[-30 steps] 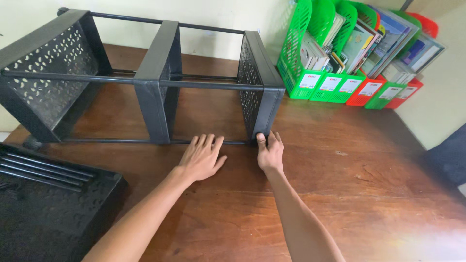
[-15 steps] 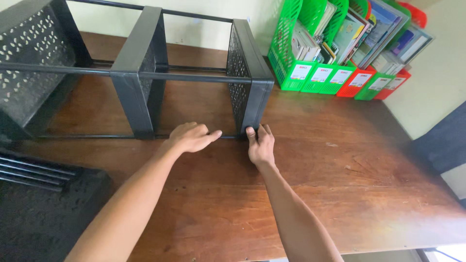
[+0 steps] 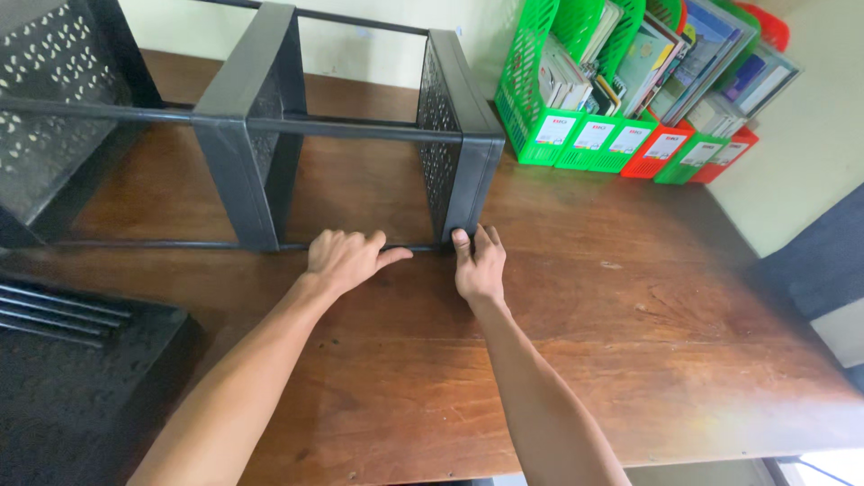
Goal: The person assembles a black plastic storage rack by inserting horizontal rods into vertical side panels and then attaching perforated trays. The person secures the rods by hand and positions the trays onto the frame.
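A black rack frame [image 3: 261, 108] with perforated side panels and thin rods lies on the brown wooden table [image 3: 630, 342]. My left hand [image 3: 345, 258] is curled over the low front rod [image 3: 409, 248] between the middle panel and the right panel. My right hand [image 3: 478, 265] rests on the table with its thumb and fingers against the bottom corner of the right end panel [image 3: 463, 171].
A black perforated shelf panel with loose rods [image 3: 72, 360] lies at the front left. Green and red file holders [image 3: 630, 99] full of books and papers stand against the wall at the back right. The table's front edge runs along the bottom right.
My left hand went from lying flat on the table to curling over the low front rod. My view shifted forward and to the right; my right hand stayed at the panel's corner.
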